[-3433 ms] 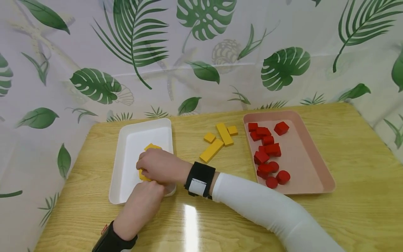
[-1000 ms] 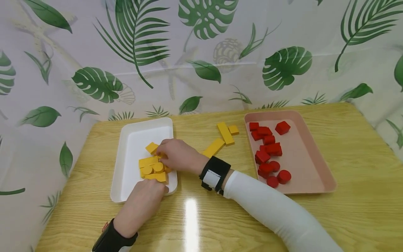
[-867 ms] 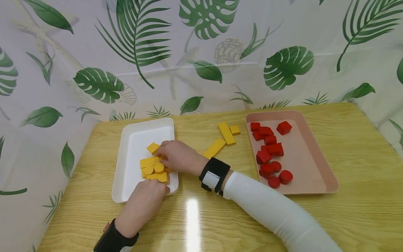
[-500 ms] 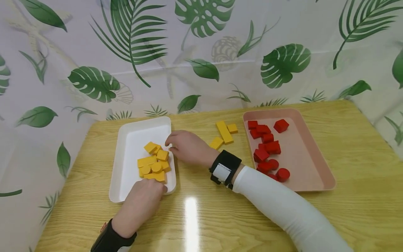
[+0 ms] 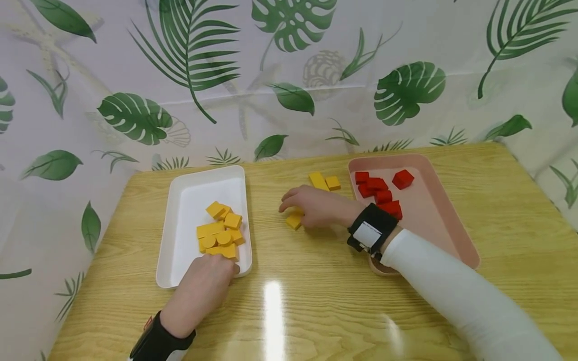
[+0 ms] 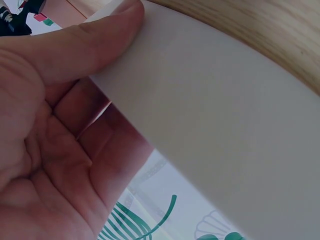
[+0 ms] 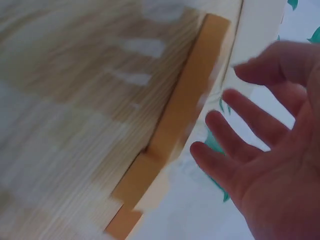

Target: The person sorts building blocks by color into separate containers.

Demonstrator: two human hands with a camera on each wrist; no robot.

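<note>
At the near right corner of a white tray, my left hand grips the wall; the left wrist view has its thumb on the outside, with the fingers over the rim. Several yellow blocks lie piled in that tray. My right hand is over the table, fingers apart and loosely bent, partly covering a long yellow block. In the right wrist view the palm holds nothing, and a long block lies beside the fingertips.
Just beyond the right hand lie another long yellow block and a small square one. A pink tray with several red blocks stands on the right, partly under the right forearm. Leaf-patterned cloth hangs behind the table.
My right hand has let go of a small yellow block, now in the white tray, and moved right to the blocks on the table. The left hand stays on the tray wall.
</note>
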